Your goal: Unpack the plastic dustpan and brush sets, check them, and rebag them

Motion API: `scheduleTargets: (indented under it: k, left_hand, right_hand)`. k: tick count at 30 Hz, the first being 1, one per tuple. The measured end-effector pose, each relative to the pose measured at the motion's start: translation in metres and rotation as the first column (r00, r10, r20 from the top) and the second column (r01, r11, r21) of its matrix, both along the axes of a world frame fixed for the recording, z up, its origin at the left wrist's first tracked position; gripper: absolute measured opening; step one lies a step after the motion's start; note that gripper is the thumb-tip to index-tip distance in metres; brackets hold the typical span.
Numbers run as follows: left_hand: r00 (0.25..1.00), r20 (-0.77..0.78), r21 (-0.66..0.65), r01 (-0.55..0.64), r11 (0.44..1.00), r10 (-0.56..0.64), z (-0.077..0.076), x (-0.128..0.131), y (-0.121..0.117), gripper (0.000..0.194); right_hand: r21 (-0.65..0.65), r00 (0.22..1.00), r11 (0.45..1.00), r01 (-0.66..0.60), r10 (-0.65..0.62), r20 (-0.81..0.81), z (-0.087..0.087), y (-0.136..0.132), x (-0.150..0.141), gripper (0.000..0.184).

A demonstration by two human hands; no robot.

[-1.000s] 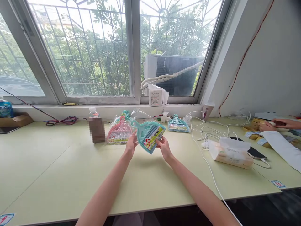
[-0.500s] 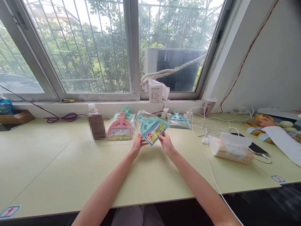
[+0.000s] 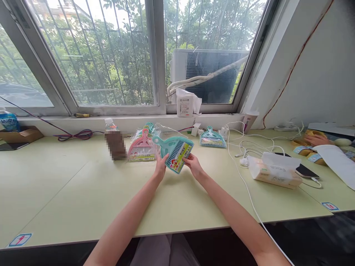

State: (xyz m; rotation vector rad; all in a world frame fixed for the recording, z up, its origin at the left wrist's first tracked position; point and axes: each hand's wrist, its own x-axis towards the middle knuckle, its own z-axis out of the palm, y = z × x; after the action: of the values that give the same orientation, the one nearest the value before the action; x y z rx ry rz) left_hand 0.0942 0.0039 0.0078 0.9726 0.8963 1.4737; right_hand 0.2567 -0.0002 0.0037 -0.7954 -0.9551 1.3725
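A teal dustpan and brush set (image 3: 175,152) in clear wrap is held tilted above the table, its handle pointing to the upper left. My left hand (image 3: 161,165) grips its lower left edge, and my right hand (image 3: 193,164) pinches its right edge by the printed label. Just behind and to the left stands a wrapped pink dustpan set (image 3: 143,147), with green handles (image 3: 150,127) showing behind it. Another teal dustpan set (image 3: 212,138) rests farther back on the right, apart from both hands.
A bottle with a blurred body (image 3: 115,144) stands left of the pink set. White cables (image 3: 241,177) and a tissue pack (image 3: 274,173) lie on the right. A co-worker's hand (image 3: 318,139) is at the far right. A tissue box (image 3: 185,105) sits on the sill.
The held dustpan set has turned further clockwise and shifted slightly left, its handle now nearer the pink set. Both hands keep hold of it. The camera view has shifted slightly.
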Motion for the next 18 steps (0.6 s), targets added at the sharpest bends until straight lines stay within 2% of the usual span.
scheduleTargets:
  k: [2, 7, 13, 18]
  left_hand:
    - [0.999, 0.040, 0.013, 0.020, 1.000, -0.020, 0.003, 0.000, -0.003, 0.067]
    - [0.993, 0.105, -0.024, 0.064, 0.998, -0.062, 0.002, 0.001, -0.005, 0.061]
    - [0.993, 0.119, 0.053, 0.013, 0.999, -0.019, -0.008, 0.002, 0.004, 0.064]
    - [0.993, 0.114, 0.048, -0.045, 0.998, 0.039, -0.015, -0.003, 0.012, 0.068]
  right_hand:
    - [0.022, 1.000, 1.000, 0.003, -0.003, 0.013, 0.004, -0.004, -0.001, 0.033]
    - [0.028, 0.999, 0.999, -0.032, 0.031, 0.024, 0.006, -0.004, 0.003, 0.034]
    - [0.037, 0.997, 0.996, 0.078, -0.078, -0.007, 0.008, 0.001, 0.011, 0.044]
    - [-0.068, 0.999, 0.997, -0.041, 0.043, 0.019, 0.009, 0.002, 0.013, 0.035]
